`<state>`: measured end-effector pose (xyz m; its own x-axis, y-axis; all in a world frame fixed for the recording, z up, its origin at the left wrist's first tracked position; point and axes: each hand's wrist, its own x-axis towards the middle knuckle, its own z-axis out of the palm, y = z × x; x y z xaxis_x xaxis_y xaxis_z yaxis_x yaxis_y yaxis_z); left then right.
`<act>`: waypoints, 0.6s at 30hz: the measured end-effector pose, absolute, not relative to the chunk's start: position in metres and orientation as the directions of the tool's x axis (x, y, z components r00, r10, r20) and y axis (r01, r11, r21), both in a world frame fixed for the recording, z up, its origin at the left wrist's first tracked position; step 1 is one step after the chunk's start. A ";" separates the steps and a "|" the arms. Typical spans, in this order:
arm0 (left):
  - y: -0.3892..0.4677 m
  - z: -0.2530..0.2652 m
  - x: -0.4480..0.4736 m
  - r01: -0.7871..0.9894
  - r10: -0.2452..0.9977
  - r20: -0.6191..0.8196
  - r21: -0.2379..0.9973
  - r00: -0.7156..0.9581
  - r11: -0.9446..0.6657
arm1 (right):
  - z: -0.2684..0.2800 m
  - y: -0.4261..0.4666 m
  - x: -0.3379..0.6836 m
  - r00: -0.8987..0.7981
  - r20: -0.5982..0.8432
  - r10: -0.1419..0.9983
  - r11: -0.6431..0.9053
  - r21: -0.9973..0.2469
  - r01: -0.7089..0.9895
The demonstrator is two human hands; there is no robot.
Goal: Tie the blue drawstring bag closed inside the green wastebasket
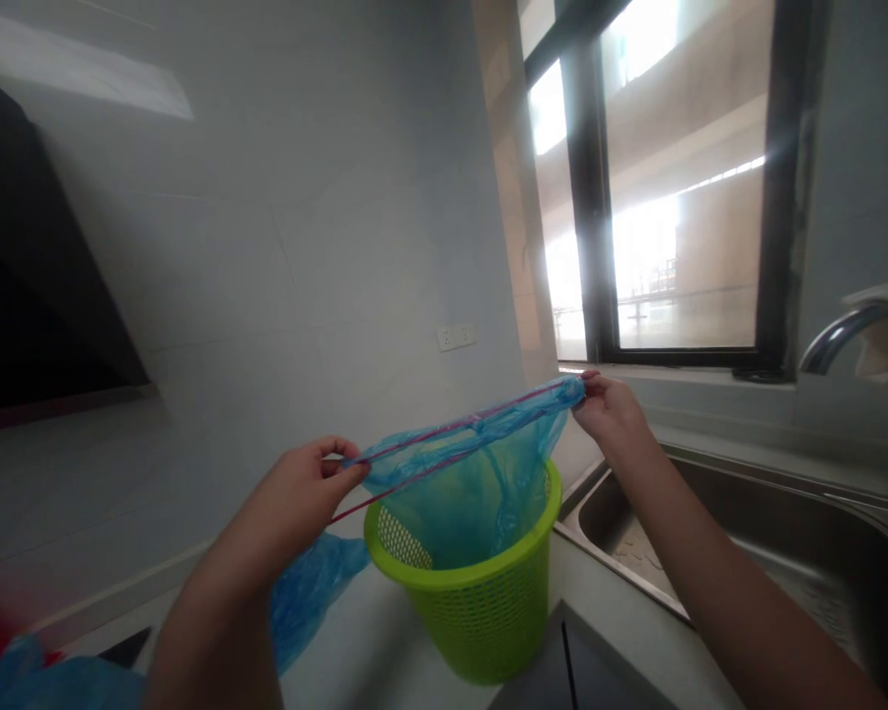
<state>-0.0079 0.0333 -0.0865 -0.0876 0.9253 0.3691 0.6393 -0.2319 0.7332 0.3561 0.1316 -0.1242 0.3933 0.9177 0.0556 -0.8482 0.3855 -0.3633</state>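
Observation:
A blue plastic bag (468,463) with a red drawstring is stretched out above a green mesh bin (481,606) that stands on the counter. My left hand (303,493) pinches the bag's left end of the rim. My right hand (613,409) grips the right end, higher and farther back. The bag's body hangs down into the bin's mouth. More blue plastic (307,592) sags below my left forearm.
A steel sink (777,552) lies right of the bin, with a tap (840,335) above it. A dark window (673,187) is behind. A black range hood (30,286) hangs at left. A wall socket (457,336) sits on the tiled wall.

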 end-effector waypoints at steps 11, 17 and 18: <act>0.066 -0.095 -0.027 0.689 0.841 0.475 0.701 -0.257 -0.186 | -0.109 0.095 0.345 0.176 0.302 0.937 0.316 -0.515 -0.797; 0.051 -0.084 -0.004 0.064 0.899 0.380 0.925 -0.219 -0.375 | -0.118 0.089 0.317 0.221 0.523 0.824 0.565 -0.724 -0.396; 0.045 -0.080 0.001 -0.060 0.898 0.393 0.910 -0.197 -0.411 | -0.121 0.091 0.314 0.249 0.549 0.798 0.603 -0.717 -0.350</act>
